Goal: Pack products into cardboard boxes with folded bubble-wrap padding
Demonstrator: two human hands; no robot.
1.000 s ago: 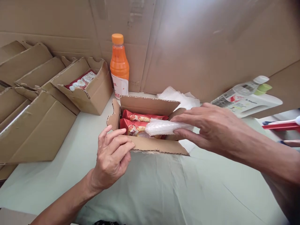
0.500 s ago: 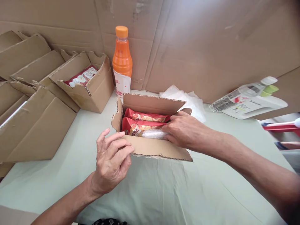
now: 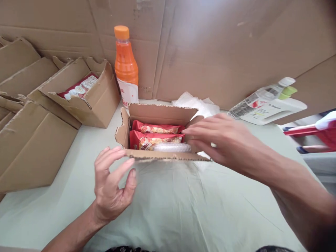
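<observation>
In front of me an open cardboard box (image 3: 162, 111) holds two red snack packets (image 3: 160, 138) lying side by side. A bubble-wrapped item (image 3: 172, 147) lies along the box's near wall, in front of them. My left hand (image 3: 114, 178) is open at the near left corner, fingers spread, with fingertips by the near flap's edge. Over the right end of the box hovers my right hand (image 3: 217, 138), blurred by motion, its fingers stretched out and holding nothing I can see. It hides part of the right flap.
An orange drink bottle (image 3: 126, 64) stands behind the box. Left are several cardboard boxes (image 3: 28, 147), one with a red packet (image 3: 78, 86). Bubble wrap (image 3: 194, 103) lies behind; a clear bottle (image 3: 258, 98) and a white jug (image 3: 280, 109) lean at the right against the cardboard wall (image 3: 223, 52).
My right hand has come up out of the box and its fingers have straightened. The near flap has tipped up, and my left hand's fingers have spread. The view has shifted slightly.
</observation>
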